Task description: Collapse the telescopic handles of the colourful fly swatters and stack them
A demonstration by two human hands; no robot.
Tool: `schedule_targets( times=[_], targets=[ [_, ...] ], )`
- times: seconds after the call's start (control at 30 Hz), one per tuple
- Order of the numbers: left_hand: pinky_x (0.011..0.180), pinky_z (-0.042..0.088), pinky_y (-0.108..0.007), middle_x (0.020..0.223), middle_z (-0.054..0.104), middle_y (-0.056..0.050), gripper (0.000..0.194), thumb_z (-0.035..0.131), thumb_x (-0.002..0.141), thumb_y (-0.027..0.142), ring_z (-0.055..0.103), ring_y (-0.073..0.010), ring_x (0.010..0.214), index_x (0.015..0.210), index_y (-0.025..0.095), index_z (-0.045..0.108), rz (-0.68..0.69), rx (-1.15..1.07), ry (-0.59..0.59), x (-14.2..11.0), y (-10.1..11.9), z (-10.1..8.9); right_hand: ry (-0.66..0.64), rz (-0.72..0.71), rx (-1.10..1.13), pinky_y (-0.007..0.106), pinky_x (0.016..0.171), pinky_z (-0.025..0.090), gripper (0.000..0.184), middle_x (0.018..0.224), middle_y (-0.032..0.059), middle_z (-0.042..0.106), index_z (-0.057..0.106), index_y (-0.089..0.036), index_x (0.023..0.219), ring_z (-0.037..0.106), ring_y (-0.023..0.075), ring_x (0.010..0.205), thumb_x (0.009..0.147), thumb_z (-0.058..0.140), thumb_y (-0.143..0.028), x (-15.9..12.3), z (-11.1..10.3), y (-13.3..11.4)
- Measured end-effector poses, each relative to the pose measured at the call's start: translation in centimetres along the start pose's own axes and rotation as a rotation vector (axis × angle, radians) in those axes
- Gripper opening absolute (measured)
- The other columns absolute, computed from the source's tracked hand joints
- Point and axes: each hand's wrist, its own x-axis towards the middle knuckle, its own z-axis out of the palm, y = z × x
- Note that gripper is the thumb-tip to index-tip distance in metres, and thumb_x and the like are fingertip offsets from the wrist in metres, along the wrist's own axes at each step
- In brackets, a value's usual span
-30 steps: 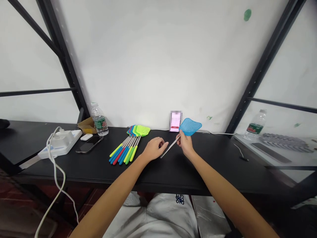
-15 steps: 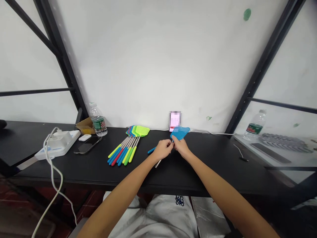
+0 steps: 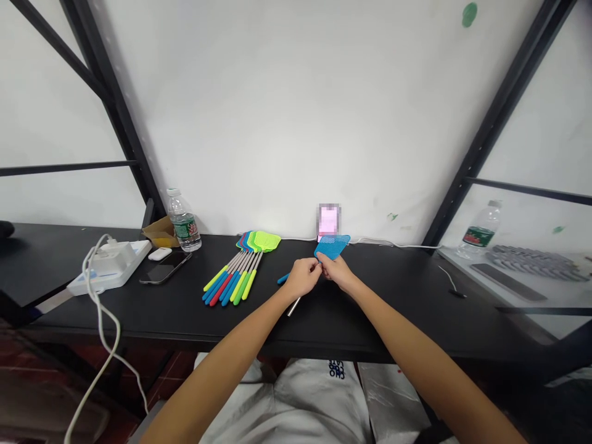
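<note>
Two bare hands meet just below ctr of frame over the black worktop, both busy w/ a blue swatter head. R hand: fingers clamped on the lower end of the head, thumb on top, mesh tilted up & right. L hand: fingertips bunched right by the neck, next to the R hand's; can't tell if they're clamped on anything, too small. Metal rod pokes out below L hand, toward bottom of frame; blue handle shows just L of that hand, rest hidden.

L of ctr: fanned pile of swatters, heads toward the wall, handles toward bottom of frame, mixed yellow, blue, red, green. Lit phone stands upright at the wall behind the blue head, screen blurred, bottom edge partly covered.

Farther L in frame: dark phone lying flat, small white case just above it, water bottle beside brown box, then white power strip w/ cords. Far R: 2nd bottle.
</note>
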Motion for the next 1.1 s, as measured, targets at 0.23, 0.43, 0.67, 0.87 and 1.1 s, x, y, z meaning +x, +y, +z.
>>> schedule_targets(
  times=[0.23,0.43,0.67,0.87,1.1],
  targets=[
    [0.052,0.032,-0.022,0.048,0.050,0.004,0.031,0.045,0.087,0.033,0.044,-0.0089,0.048,0.061,0.017,0.050,-0.031,-0.105,-0.030,0.07,-0.48,0.07,-0.037,-0.021,-0.013,0.023,0.039,0.026,0.044,0.043,-0.0045,0.040,0.040,-0.021,0.056,0.033,0.0079,0.039,0.079,0.059,-0.054,0.17,-0.21,-0.48],
    [0.048,0.032,-0.021,0.045,0.046,0.006,0.030,0.046,0.086,0.038,0.042,-0.0073,0.042,0.064,0.017,0.050,-0.088,-0.262,-0.058,0.03,-0.67,0.43,-0.008,-0.073,-0.027,0.023,0.040,0.028,0.044,0.044,-0.0045,0.043,0.044,-0.021,0.057,0.037,0.0085,0.039,0.079,0.059,-0.054,0.35,-0.63,-0.67],
    [0.041,0.027,-0.020,0.041,0.040,0.008,0.032,0.052,0.082,0.044,0.035,-0.0051,0.035,0.064,0.018,0.047,-0.170,-0.550,-0.108,0.22,-0.24,0.48,0.044,-0.153,-0.022,0.023,0.045,0.034,0.047,0.046,-0.0029,0.046,0.044,-0.020,0.054,0.042,0.0096,0.042,0.082,0.056,-0.056,0.56,-0.60,-0.47],
    [0.041,0.027,-0.020,0.040,0.036,0.009,0.033,0.058,0.077,0.044,0.031,-0.0036,0.036,0.062,0.018,0.046,-0.197,-0.665,-0.165,0.30,0.01,0.23,0.108,-0.190,-0.058,0.024,0.047,0.037,0.046,0.048,-0.0016,0.049,0.046,-0.021,0.055,0.047,0.0115,0.045,0.082,0.055,-0.057,0.66,-0.67,-0.37],
    [0.041,0.023,-0.021,0.039,0.037,0.009,0.033,0.059,0.075,0.046,0.029,-0.0033,0.035,0.062,0.017,0.048,-0.213,-0.736,-0.241,0.37,-0.18,0.08,0.108,-0.163,0.006,0.024,0.044,0.034,0.043,0.048,-0.0020,0.048,0.047,-0.020,0.055,0.044,0.0105,0.043,0.080,0.058,-0.054,0.74,-0.38,-0.43]
  ],
)
